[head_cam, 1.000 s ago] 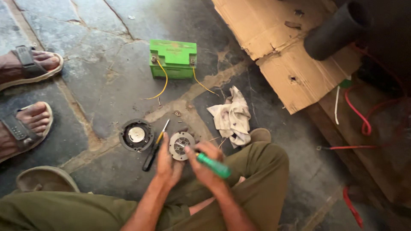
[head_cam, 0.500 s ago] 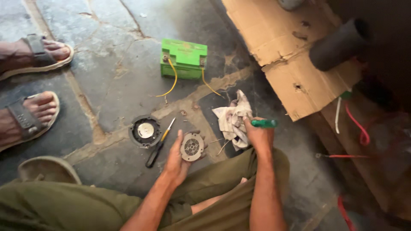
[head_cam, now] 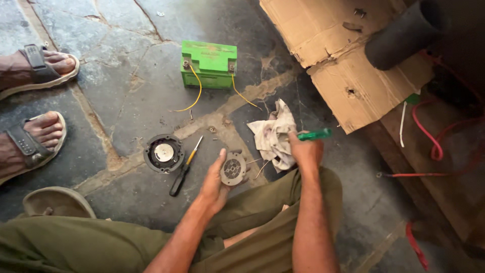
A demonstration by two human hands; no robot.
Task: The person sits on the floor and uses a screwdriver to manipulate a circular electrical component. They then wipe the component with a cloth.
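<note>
My left hand [head_cam: 214, 182] holds a round grey metal part [head_cam: 233, 169] with a slotted face, tilted up off the stone floor. My right hand [head_cam: 304, 150] grips a green-handled tool [head_cam: 314, 134] and rests against a dirty white rag [head_cam: 273, 135] on the floor. A second round black part [head_cam: 163, 152] with a shiny centre lies to the left. Between the two parts lies a screwdriver [head_cam: 184, 167] with a black and yellow handle.
A green battery [head_cam: 209, 63] with two yellow wires stands farther back. Torn cardboard [head_cam: 343, 60] and a black pipe [head_cam: 404, 33] lie at the right, with red cables [head_cam: 429, 146] beside them. Another person's sandalled feet [head_cam: 35, 101] are at the left. My shoe [head_cam: 55, 202] is near.
My right hand has swung the green-handled tool from over the grey part out to the right, onto the rag. My left hand has tilted the grey part upward.
</note>
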